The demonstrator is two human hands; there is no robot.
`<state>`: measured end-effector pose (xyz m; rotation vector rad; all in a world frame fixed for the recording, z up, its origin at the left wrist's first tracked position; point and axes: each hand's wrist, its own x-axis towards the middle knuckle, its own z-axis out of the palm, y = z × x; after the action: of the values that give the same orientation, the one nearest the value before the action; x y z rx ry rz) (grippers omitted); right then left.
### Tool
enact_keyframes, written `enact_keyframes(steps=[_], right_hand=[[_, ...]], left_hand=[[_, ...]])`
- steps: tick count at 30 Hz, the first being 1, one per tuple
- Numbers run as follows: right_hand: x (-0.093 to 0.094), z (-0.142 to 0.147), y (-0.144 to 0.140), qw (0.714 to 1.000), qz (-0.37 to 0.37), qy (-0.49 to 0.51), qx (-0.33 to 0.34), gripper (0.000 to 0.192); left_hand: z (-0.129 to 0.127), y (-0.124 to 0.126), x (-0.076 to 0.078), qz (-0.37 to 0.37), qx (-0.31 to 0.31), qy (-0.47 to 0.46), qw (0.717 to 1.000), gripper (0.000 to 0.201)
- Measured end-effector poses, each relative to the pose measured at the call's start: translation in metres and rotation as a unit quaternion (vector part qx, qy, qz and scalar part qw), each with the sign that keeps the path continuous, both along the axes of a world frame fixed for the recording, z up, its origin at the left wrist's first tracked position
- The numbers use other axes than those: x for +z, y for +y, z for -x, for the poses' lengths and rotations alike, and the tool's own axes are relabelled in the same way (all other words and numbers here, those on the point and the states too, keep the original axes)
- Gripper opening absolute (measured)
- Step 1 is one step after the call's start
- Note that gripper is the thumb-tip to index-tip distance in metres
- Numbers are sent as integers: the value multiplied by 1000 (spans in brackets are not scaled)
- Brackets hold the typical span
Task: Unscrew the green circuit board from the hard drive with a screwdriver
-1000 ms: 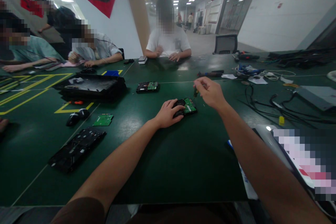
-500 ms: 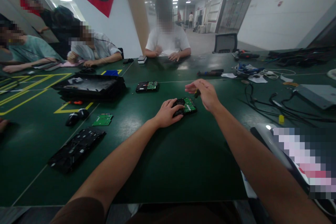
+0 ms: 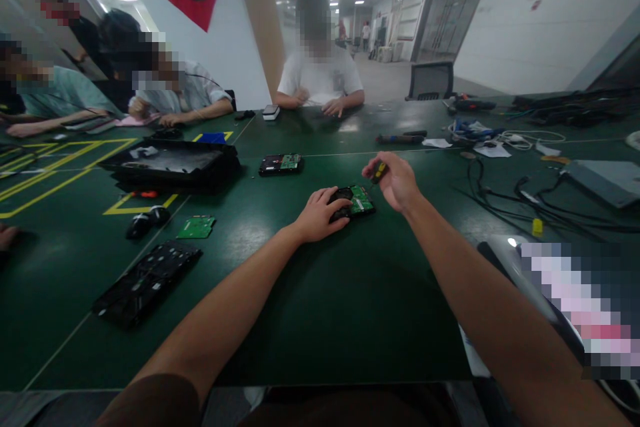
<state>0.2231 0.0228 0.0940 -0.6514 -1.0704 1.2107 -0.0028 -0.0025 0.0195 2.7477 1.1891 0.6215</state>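
Hard drive (image 3: 357,204), green board (image 3: 363,199) upward, lies beneath the left hand (image 3: 320,216), whose fingers spread over it. The right hand (image 3: 399,180), just right of it, curls around a yellow-and-black screwdriver (image 3: 380,172). A second drive (image 3: 281,165) sits beyond the left hand.

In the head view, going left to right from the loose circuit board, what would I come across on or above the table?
Loose circuit board, far hard drive, left hand, near hard drive beneath its fingers, right hand, white paper, yellow tag, grey box.
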Motion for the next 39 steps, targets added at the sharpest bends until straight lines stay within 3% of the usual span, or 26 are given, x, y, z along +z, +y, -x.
enact_keyframes(steps=[9, 18, 23, 31, 39], right_hand=[[0, -1, -3, 999, 9, -28, 40, 44], [-4, -1, 1, 1000, 6, -11, 12, 25], [2, -1, -5, 998, 10, -21, 50, 31], [-1, -6, 2, 1000, 17, 14, -10, 27], [0, -9, 0, 999, 30, 24, 31, 37]], left_hand=[[-1, 0, -1, -1, 4, 5, 1000, 49], [0, 1, -1, -4, 2, 5, 1000, 49], [0, 1, 0, -2, 1, 4, 1000, 49], [1, 1, -1, -5, 1, 5, 1000, 49], [0, 1, -1, -11, 1, 7, 1000, 50]])
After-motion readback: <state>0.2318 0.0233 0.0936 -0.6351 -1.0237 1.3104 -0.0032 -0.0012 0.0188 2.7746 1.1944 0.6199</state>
